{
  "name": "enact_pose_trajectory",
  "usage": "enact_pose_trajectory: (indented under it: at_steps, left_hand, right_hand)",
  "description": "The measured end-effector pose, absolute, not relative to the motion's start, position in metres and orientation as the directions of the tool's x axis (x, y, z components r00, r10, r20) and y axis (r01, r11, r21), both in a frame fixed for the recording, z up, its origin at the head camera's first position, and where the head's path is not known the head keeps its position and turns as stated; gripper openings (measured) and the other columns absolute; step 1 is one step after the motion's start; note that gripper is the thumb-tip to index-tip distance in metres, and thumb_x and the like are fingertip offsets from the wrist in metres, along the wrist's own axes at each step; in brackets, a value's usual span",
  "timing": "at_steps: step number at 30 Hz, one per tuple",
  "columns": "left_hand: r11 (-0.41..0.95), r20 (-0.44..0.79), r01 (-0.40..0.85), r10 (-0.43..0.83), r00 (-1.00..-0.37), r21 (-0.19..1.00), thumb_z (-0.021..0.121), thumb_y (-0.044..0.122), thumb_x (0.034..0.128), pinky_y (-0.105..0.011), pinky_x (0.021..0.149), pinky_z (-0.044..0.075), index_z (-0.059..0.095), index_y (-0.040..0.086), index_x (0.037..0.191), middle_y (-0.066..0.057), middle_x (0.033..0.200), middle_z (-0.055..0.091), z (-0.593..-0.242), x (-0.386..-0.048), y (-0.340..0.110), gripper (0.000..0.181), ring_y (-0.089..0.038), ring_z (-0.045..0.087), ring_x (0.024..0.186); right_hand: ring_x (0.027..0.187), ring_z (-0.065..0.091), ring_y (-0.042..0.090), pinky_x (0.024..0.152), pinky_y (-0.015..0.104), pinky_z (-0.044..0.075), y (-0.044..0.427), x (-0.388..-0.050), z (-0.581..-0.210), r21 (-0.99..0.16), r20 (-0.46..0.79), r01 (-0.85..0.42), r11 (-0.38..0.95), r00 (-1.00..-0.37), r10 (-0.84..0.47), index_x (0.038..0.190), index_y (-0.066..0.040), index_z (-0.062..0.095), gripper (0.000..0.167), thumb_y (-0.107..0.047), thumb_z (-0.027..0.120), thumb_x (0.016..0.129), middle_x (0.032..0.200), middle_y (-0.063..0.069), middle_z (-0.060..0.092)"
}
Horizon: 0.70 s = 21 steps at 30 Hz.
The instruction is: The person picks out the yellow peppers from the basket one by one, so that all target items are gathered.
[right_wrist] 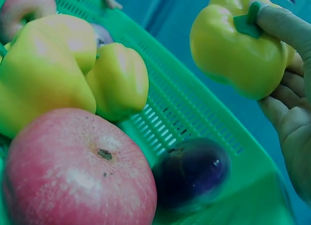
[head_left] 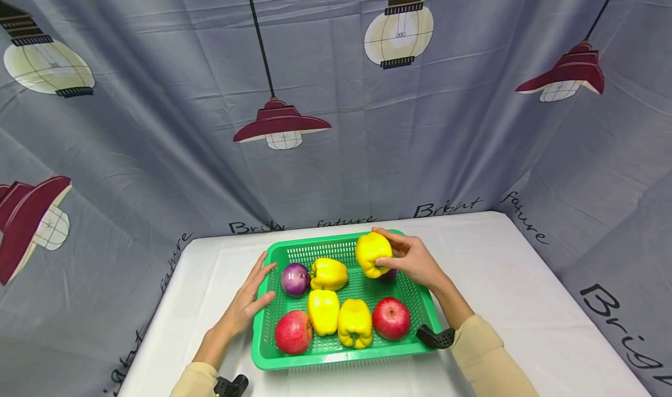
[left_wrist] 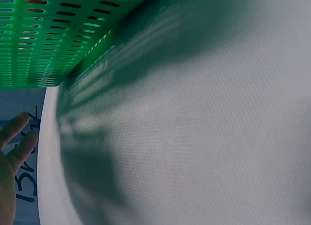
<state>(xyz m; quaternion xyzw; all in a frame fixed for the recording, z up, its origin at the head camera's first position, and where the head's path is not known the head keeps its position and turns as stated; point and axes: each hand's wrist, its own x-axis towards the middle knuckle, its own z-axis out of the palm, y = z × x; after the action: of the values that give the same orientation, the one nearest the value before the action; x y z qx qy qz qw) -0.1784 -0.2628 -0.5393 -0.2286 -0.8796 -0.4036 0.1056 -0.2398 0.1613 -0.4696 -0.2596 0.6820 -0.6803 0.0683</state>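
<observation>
Nearest cam: beige sleeves [head_left: 493, 362], L & R, w/ black wrist units [head_left: 436, 337]. Just past those, bare hands either side of green basket [head_left: 343, 359] on white counter [head_left: 530, 304].

L grip [head_left: 247, 301]: fingers spread, fairly straight, at L rim of bskt; fingertips over or just beside rim, can't tell if touching. R grip [head_left: 412, 260]: pinching yellow pepper [head_left: 373, 254] btw thumb & fingers, thumb at green stem [right_wrist: 248, 26] per R wrist view. Pepper held up off bskt floor, far R, above dark purple item [head_left: 388, 277], partly hidden in head view but plain in R wrist view.

Also in bskt: purple round item [head_left: 296, 279] far L, w/ 2nd pepper [head_left: 329, 274] just R of it, lying on its side. Mid, near half: 3rd pepper [head_left: 323, 312] & 4th pepper [head_left: 355, 322] side by side, latter w/ stem end toward near side. Red apple [head_left: 293, 333] near L, close by 3rd pepper; other apple [head_left: 391, 319] near R, just R of 4th pepper.

Far side, beyond counter: grey-blue curtain [head_left: 446, 129] w/ printed lamps [head_left: 283, 120], dark red shades, pale bulbs, plus black lettering [head_left: 448, 208] low down.
</observation>
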Motion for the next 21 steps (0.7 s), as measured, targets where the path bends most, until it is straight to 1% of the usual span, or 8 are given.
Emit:
enact_pose_trajectory:
  at_steps: [5,9,13,21]
  left_hand:
    - [0.57,0.367,0.487,0.32,-0.873,0.661,0.057,0.029,0.0962,-0.075,0.104,0.026,0.041,0.017,0.155,-0.006,0.168,0.014,-0.539,-0.179,-0.263,0.062,-0.039,0.021,0.149]
    - [0.57,0.371,0.491,0.321,-0.871,0.659,0.057,0.029,0.0961,-0.075,0.104,0.027,0.041,0.016,0.155,-0.01,0.168,0.015,-0.538,-0.18,-0.263,0.062,-0.039,0.022,0.149]
    - [0.568,0.373,0.491,0.319,-0.871,0.66,0.057,0.029,0.0959,-0.076,0.104,0.027,0.041,0.015,0.154,-0.013,0.167,0.016,-0.537,-0.179,-0.263,0.062,-0.04,0.022,0.149]
    - [0.569,0.371,0.484,0.312,-0.875,0.665,0.057,0.029,0.0957,-0.075,0.105,0.026,0.042,0.015,0.154,-0.006,0.168,0.015,-0.539,-0.179,-0.263,0.062,-0.038,0.023,0.149]
  right_hand:
    - [0.115,0.063,0.021,0.093,0.03,0.053,0.168,-0.235,-0.47,-0.958,0.281,-0.279,-0.062,-0.88,-0.383,0.145,0.0,0.052,0.063,-0.002,0.078,0.087,0.148,0.021,0.05]
    - [0.114,0.063,0.02,0.094,0.029,0.053,0.174,-0.232,-0.471,-0.953,0.3,-0.294,-0.071,-0.892,-0.339,0.144,0.002,0.053,0.061,0.002,0.076,0.088,0.143,0.019,0.055]
    - [0.113,0.063,0.02,0.093,0.028,0.053,0.182,-0.233,-0.47,-0.945,0.326,-0.315,-0.086,-0.89,-0.319,0.144,0.005,0.051,0.059,0.005,0.073,0.089,0.141,0.018,0.057]
    - [0.107,0.065,0.02,0.09,0.027,0.054,0.2,-0.235,-0.466,-0.943,0.33,-0.331,-0.044,-0.901,-0.284,0.143,0.004,0.052,0.056,0.002,0.072,0.091,0.136,0.011,0.062]
